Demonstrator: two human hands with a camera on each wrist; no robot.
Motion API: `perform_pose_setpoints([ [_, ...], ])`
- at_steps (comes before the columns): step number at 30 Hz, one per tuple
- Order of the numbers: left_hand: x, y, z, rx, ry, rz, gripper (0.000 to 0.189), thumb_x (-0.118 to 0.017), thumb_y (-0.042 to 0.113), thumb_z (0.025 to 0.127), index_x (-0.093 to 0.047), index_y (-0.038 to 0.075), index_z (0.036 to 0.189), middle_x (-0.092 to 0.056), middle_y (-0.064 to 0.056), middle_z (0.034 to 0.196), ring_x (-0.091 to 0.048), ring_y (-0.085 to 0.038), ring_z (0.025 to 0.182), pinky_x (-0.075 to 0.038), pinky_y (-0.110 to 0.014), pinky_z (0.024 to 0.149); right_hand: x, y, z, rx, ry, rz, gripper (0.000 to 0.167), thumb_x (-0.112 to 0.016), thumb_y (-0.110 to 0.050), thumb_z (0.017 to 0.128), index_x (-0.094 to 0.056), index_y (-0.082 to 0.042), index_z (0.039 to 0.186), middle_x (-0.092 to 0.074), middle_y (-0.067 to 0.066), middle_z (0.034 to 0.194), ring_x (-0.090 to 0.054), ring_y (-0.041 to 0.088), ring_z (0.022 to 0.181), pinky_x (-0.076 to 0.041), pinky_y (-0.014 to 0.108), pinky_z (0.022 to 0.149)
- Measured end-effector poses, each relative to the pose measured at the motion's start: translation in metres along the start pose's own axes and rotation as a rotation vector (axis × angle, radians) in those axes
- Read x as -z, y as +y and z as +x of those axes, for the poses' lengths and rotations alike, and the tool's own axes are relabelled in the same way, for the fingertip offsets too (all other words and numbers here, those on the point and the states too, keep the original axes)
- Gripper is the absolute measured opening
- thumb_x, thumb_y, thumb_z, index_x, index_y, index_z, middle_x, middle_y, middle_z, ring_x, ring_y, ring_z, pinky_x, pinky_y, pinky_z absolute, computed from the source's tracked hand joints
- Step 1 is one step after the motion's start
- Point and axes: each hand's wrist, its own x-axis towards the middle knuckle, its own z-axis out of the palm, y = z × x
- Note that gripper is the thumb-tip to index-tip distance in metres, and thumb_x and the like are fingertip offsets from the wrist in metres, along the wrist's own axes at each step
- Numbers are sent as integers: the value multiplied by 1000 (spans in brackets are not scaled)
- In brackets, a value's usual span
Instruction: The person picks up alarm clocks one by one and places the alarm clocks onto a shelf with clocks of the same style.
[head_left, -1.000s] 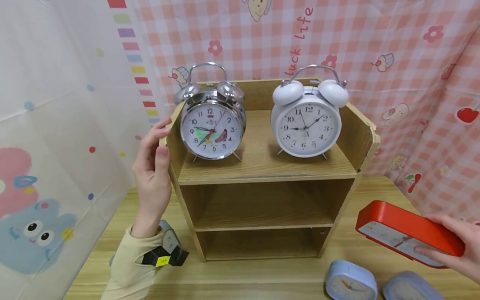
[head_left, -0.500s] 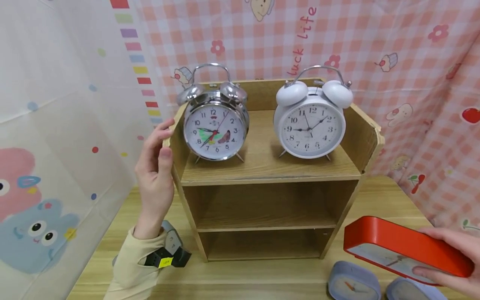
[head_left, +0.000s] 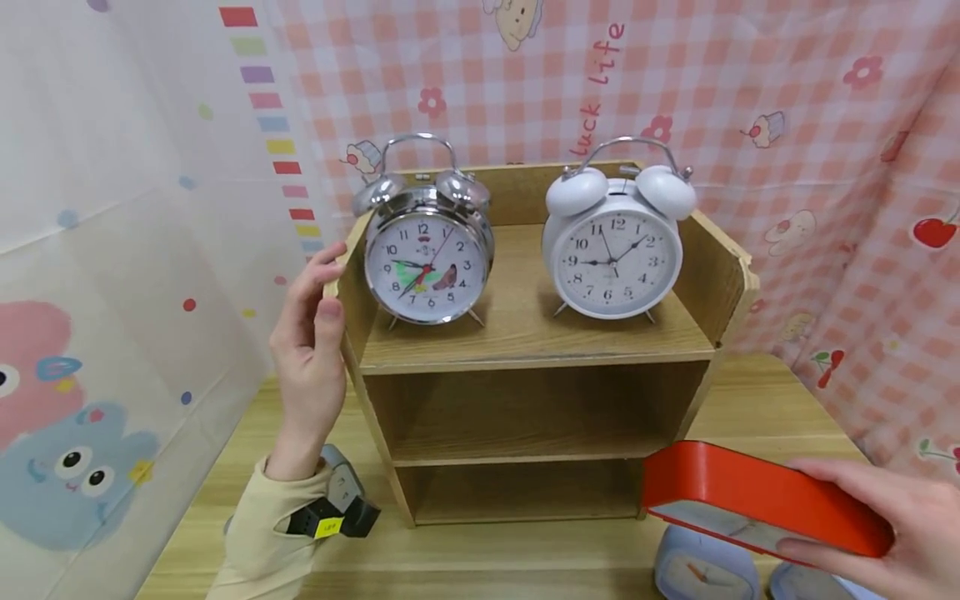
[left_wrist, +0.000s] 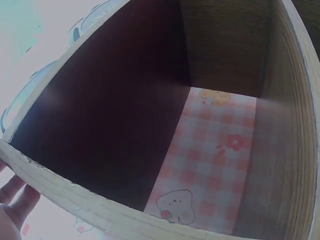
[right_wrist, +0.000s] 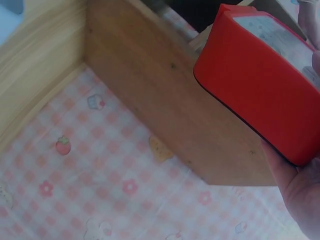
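Note:
A small wooden shelf (head_left: 536, 358) stands upright on the table. My left hand (head_left: 307, 358) rests against its left side panel, fingers along the outside and thumb at the front edge; in the left wrist view its fingers (left_wrist: 22, 202) show beyond the panel's edge. My right hand (head_left: 892, 517) grips a red rectangular clock (head_left: 765, 492) by its right end, the white face tilted downward. The clock's left end overlaps the shelf's lower right corner in the head view. On the top board stand a silver twin-bell alarm clock (head_left: 427, 267) and a white twin-bell alarm clock (head_left: 613, 262).
Two pale blue clocks, one left (head_left: 705, 567) and one right (head_left: 806, 581), sit on the wooden table (head_left: 525, 562) below the red clock. The two lower compartments show bare boards. Patterned cloth (head_left: 802, 158) hangs behind and at both sides.
My right hand has carried the red clock leftward and slightly down, closer to the shelf's lower right corner. The left hand stays at the side panel.

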Motion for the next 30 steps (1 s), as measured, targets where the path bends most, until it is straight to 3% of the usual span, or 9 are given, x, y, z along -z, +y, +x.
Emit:
perform_pose_setpoints([
  [6, 1, 0, 0, -3, 2, 6, 49, -56, 35, 110, -58, -8, 133, -64, 6, 148, -53, -18, 147, -38, -31, 127, -7, -9, 10, 66, -42, -26, 67, -76, -72, 78, -75, -13, 107, -71, -18, 86, -55, -17, 76, -41, 5, 61],
  [12, 1, 0, 1, 3, 0, 0, 48, -56, 35, 109, -59, -7, 133, -64, 6, 148, -52, -18, 147, -38, -30, 126, -14, -15, 10, 41, -100, 21, 68, -85, -65, 72, -73, -12, 113, -71, -12, 93, -58, -9, 74, -42, 4, 65],
  [16, 2, 1, 0, 7, 5, -2, 45, -56, 33, 110, -61, -4, 133, -64, 6, 147, -52, -17, 147, -37, -31, 127, -17, -19, 14, 43, -143, 23, 65, -84, -63, 76, -72, -14, 117, -71, -12, 93, -57, -6, 77, -42, 4, 69],
  [24, 0, 1, 1, 0, 0, 3, 47, -56, 33, 110, -59, -7, 134, -63, 6, 148, -52, -18, 147, -38, -30, 126, -22, -30, 22, -25, -225, -64, 69, -94, -56, 66, -70, -25, 123, -71, -17, 95, -55, -8, 77, -39, 5, 70],
  [30, -1, 1, 1, 5, 1, 12, 46, -55, 33, 110, -59, -7, 133, -63, 7, 147, -52, -17, 147, -40, -27, 123, -29, -35, 31, 9, -228, -18, 66, -88, -58, 74, -68, -24, 127, -72, -14, 99, -59, -6, 81, -42, 4, 73],
])
